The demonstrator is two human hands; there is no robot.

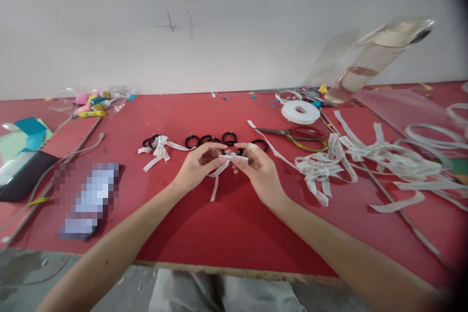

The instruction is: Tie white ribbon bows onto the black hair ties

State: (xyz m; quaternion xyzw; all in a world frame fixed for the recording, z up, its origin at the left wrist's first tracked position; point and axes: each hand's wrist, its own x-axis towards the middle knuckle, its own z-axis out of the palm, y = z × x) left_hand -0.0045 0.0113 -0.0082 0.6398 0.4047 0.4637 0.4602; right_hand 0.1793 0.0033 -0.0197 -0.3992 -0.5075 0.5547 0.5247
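Both hands meet over the middle of the red table. My left hand [198,165] pinches one side of a white printed ribbon [215,186], whose tail hangs down below the fingers. The other side of the same ribbon is pinched between the thumb and fingers of my right hand [258,169]. Whether a ring is within the ribbon is hidden by the fingers. Several black hair ties [229,138] lie just behind the hands. To the left, a white ribbon bow [161,147] rests beside more black ties.
Scissors [305,140], a white ribbon roll [300,112] and tangled ribbon pieces [318,168] lie right, with a tilted bottle [360,75] behind. A phone [91,200], a dark case [27,175], a cable and a bag of colourful items [95,102] are left.
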